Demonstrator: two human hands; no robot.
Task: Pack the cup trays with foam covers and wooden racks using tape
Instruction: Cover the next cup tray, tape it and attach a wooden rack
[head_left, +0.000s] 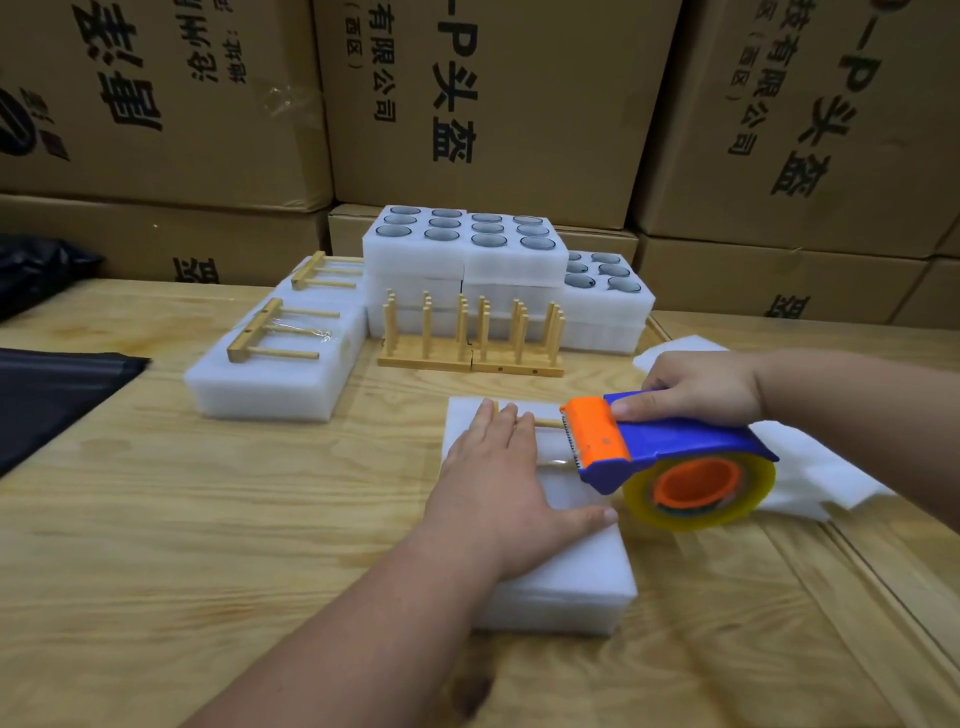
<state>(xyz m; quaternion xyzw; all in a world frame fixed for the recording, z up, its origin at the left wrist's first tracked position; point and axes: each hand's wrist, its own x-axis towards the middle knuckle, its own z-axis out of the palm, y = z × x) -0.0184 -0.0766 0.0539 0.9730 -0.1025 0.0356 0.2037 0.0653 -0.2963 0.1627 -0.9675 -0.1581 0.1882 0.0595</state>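
A white foam-covered cup tray (566, 577) lies on the table in front of me. My left hand (501, 478) presses flat on its top, fingers straight, over a wooden rack (548, 423) that is mostly hidden under the hand. My right hand (698, 387) grips a blue and orange tape dispenser (670, 457) with a clear tape roll, its orange head touching the foam just right of my left hand. A shiny strip of tape (556, 462) shows beside the dispenser head.
Two taped packs with racks on top (275, 364) lie at the left. Stacked open cup trays (467, 244) stand at the back, with upright wooden racks (472, 338) before them. Loose foam sheets (810, 467) lie at the right, black bags (47, 395) at the left, cardboard boxes (493, 104) behind.
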